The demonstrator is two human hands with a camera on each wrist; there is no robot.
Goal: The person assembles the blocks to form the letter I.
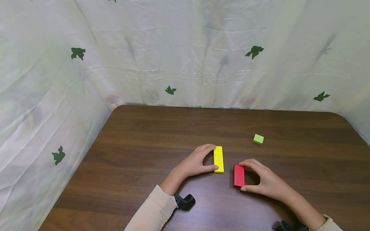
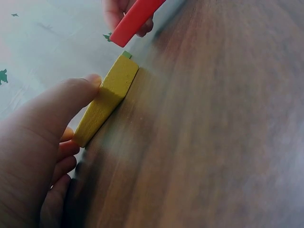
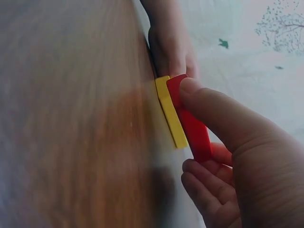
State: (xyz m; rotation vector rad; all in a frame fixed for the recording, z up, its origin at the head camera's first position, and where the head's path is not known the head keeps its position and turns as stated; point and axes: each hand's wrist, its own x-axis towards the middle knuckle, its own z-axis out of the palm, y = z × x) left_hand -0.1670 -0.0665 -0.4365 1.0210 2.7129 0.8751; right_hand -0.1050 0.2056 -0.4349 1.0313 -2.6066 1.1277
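Right hand (image 1: 266, 182): thumb and fingertips pinch a red, rectangular, wooden-looking block (image 1: 239, 176) by its two ends; from the wrist views I read it as raised above the brown wood-grain table (image 1: 138, 138). Left hand (image 1: 193, 163): thumb and fingertips likewise pinch a longer yellow, rectangular, wooden-looking block (image 1: 218, 159) end to end; it appears to rest on the tabletop. Gap between the two blocks visible in the head view; not touching.

Step in hand, as I judge it: handling both blocks at once, one per hand. Next move, my estimate: calls for even pinches and a watch on that gap. A small light-green block (image 1: 258, 139) lies apart, beyond the red one.

Pose: forearms angle inward from either side, palms facing each other, hands low over the table.
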